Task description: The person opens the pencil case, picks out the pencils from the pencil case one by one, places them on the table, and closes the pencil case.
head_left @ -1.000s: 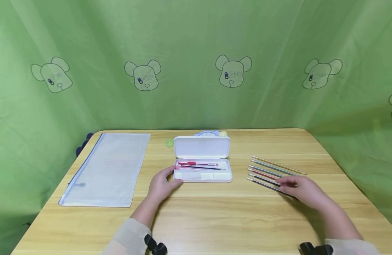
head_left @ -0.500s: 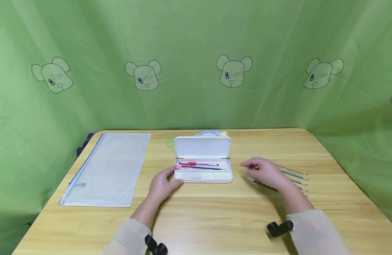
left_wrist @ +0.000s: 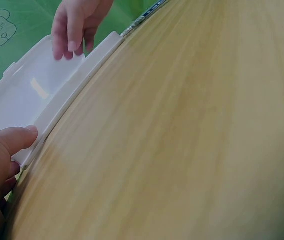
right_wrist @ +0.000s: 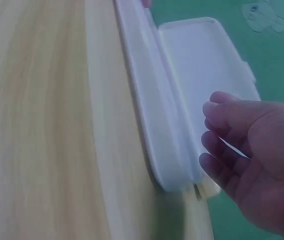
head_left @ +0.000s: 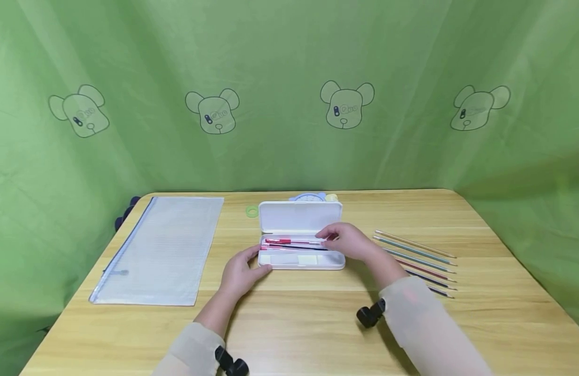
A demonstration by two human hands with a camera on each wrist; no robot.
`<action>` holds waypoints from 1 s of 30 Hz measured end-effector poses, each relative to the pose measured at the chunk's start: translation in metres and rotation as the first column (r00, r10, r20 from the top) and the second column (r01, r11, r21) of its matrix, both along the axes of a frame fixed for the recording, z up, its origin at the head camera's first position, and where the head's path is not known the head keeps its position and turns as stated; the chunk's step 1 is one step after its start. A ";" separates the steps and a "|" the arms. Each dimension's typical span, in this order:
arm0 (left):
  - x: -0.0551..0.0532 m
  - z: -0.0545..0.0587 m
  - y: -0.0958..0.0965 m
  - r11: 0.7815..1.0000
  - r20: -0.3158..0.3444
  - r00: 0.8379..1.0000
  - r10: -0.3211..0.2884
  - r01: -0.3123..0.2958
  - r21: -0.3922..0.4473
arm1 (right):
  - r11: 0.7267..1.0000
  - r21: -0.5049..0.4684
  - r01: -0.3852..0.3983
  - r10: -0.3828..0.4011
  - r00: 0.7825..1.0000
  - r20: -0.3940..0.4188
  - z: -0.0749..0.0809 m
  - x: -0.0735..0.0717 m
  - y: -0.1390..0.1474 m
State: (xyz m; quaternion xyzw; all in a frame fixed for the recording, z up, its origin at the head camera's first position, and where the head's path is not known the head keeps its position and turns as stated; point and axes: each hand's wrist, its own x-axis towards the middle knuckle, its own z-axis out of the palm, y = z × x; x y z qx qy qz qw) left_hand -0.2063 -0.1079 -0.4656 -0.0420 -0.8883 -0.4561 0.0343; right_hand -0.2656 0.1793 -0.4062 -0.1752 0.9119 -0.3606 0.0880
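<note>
A white pencil case (head_left: 301, 217) stands with its lid raised in the head view. Inside lie a red pen (head_left: 286, 241) and a dark slim pen (head_left: 296, 247). My left hand (head_left: 239, 272) holds the case's left end, thumb along the front wall and fingers round the end, as the left wrist view also shows. Over the right part of the case hovers my right hand (head_left: 351, 242), its fingers loosely bent near the pens' right ends. In the right wrist view nothing shows between those fingers (right_wrist: 216, 165). Right of the case, several pencils (head_left: 414, 244) lie in a slanted row.
A translucent zip pouch (head_left: 160, 250) lies flat on the left of the wooden table (head_left: 299, 324). Behind the case are a green ring (head_left: 252, 211) and a pale blue item (head_left: 309, 197), partly hidden by the lid. Green curtains (head_left: 280, 156) enclose the table.
My right hand has moved left from the pencils to above the case's right part, leaving the pencils in their row. The left hand has stayed at the case's left end.
</note>
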 end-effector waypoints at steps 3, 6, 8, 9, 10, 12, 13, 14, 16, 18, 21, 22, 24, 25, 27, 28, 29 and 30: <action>0.000 0.000 0.000 1.000 0.002 1.000 0.002 -0.002 -0.002 | 0.999 0.038 -0.028 0.028 1.000 -0.001 -0.004 -0.007 -0.009; 0.000 0.001 0.000 1.000 0.006 1.000 0.002 -0.002 -0.005 | 0.996 0.070 -0.051 0.051 0.999 0.008 -0.006 -0.012 -0.016; 0.000 0.001 0.000 1.000 0.013 1.000 0.003 -0.003 -0.003 | 0.994 0.091 -0.067 0.066 0.998 0.015 -0.006 -0.014 -0.019; 0.000 0.001 0.000 1.000 0.011 1.000 0.002 -0.002 -0.005 | 0.992 0.099 -0.075 0.073 0.997 0.021 -0.006 -0.016 -0.021; -0.001 0.001 0.000 1.000 0.009 1.000 -0.001 0.001 -0.008 | 0.991 0.109 -0.081 0.078 0.997 0.028 -0.006 -0.017 -0.022; -0.001 0.001 0.000 1.000 0.012 1.000 -0.001 0.001 -0.010 | 0.987 0.134 -0.088 0.084 0.996 0.039 -0.006 -0.018 -0.025; -0.001 0.001 0.000 1.000 0.014 1.000 0.000 0.000 -0.010 | 0.985 0.147 -0.093 0.088 0.995 0.042 -0.005 -0.019 -0.025; -0.001 0.001 0.000 1.000 0.011 1.000 -0.001 0.001 -0.013 | 0.981 0.165 -0.101 0.096 0.995 0.041 -0.005 -0.019 -0.026; -0.001 0.001 0.000 1.000 0.010 1.000 -0.001 0.001 -0.012 | 0.971 0.206 -0.119 0.115 0.993 0.032 -0.004 -0.020 -0.027; -0.001 0.001 0.001 1.000 0.009 1.000 -0.001 0.001 -0.010 | 0.962 0.243 -0.125 0.122 0.992 0.027 -0.003 -0.021 -0.027; -0.001 0.003 0.001 1.000 0.011 1.000 -0.003 0.003 -0.005 | 0.947 0.296 -0.126 0.124 0.992 0.025 -0.002 -0.021 -0.028; 0.000 0.003 0.001 1.000 0.012 1.000 -0.004 0.004 -0.006 | 0.943 0.309 -0.121 0.117 0.993 0.031 -0.002 -0.021 -0.028; 0.000 0.004 0.000 1.000 0.014 1.000 -0.004 0.004 -0.005 | 0.938 0.330 -0.111 0.104 0.994 0.040 -0.001 -0.021 -0.028; 0.000 0.004 0.000 1.000 0.016 1.000 -0.004 0.004 -0.005 | 0.935 0.339 -0.107 0.099 0.994 0.041 -0.001 -0.020 -0.029; 0.000 0.004 0.000 1.000 0.017 1.000 -0.003 0.003 -0.007 | 0.930 0.354 -0.102 0.092 0.995 0.044 0.000 -0.020 -0.029; 0.000 0.004 0.000 1.000 0.017 1.000 -0.003 0.003 -0.007 | 0.927 0.361 -0.099 0.089 0.995 0.045 0.000 -0.019 -0.030; 0.000 0.004 0.000 1.000 0.018 1.000 -0.003 0.003 -0.006 | 0.926 0.365 -0.095 0.083 0.995 0.048 0.000 -0.019 -0.031; 0.000 0.003 0.000 1.000 0.017 1.000 -0.002 0.002 -0.007 | 0.923 0.373 -0.094 0.083 0.996 0.046 0.000 -0.018 -0.031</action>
